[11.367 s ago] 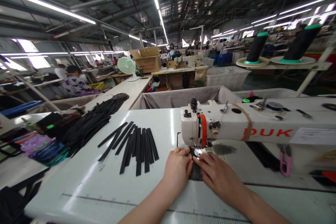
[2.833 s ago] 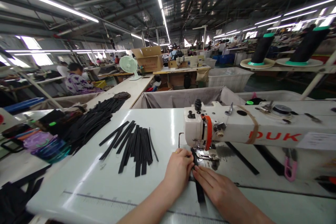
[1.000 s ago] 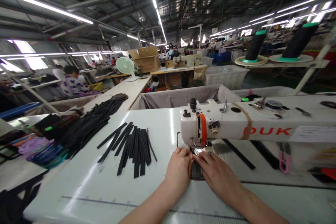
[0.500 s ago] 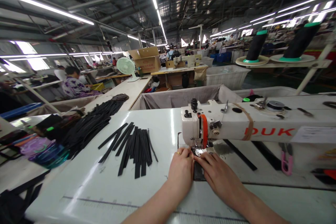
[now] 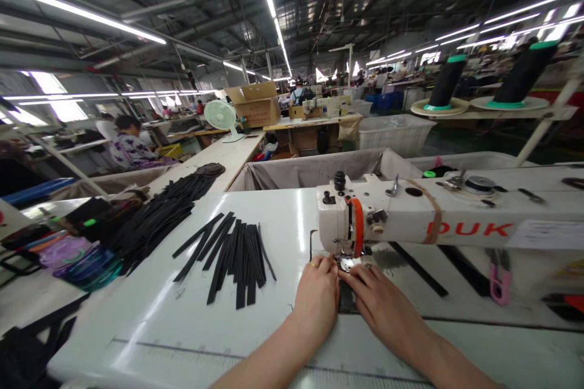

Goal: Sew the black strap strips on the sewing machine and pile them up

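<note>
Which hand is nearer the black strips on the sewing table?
Left. The left hand lies right of the black strips; the right hand lies farther, beyond the left.

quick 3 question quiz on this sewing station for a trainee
1. True or false: the left hand wears a ring.
2. Fill in: the red letters on the sewing machine read ___.
3. Which is the right hand nearest? a) the presser foot b) the cardboard box c) the pedestal fan

Key: 1 true; 2 DUK; 3 a
</note>
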The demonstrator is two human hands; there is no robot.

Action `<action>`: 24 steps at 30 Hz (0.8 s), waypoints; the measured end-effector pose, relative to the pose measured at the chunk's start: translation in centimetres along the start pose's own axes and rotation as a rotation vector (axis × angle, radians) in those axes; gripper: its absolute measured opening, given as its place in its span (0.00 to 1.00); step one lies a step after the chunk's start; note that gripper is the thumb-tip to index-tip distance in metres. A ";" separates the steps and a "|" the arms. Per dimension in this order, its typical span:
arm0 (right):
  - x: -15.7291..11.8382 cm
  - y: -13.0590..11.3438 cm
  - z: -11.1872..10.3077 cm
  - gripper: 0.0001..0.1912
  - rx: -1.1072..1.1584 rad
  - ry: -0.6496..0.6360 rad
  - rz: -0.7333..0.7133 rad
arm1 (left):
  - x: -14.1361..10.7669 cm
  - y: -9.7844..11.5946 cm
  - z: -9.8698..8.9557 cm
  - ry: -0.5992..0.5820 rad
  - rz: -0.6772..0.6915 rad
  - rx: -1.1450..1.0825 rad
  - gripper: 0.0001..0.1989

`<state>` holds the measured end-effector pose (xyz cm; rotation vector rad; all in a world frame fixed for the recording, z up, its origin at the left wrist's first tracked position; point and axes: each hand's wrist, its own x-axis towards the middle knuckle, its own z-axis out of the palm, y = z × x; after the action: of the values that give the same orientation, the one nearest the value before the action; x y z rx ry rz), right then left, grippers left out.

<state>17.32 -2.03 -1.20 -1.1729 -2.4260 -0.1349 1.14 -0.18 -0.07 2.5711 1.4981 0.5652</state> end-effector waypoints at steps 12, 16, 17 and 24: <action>-1.5 5.9 -1.4 0.11 -0.124 0.127 0.429 | 1.7 -2.7 -0.5 0.127 -0.037 -0.117 0.11; -2.6 9.3 -1.9 0.10 -0.190 0.031 0.649 | 2.2 -3.5 -0.6 0.023 0.079 -0.064 0.08; -2.8 9.8 -2.1 0.09 -0.162 0.009 0.664 | 2.0 -3.6 -0.9 0.017 0.065 -0.046 0.08; -3.7 9.4 -5.1 0.12 0.392 -0.245 0.618 | -0.5 -5.7 -4.5 0.209 -0.354 0.135 0.16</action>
<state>28.28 -0.16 0.83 -1.7410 -2.0200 0.6711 -5.43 1.92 2.39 2.3084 2.0670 0.7224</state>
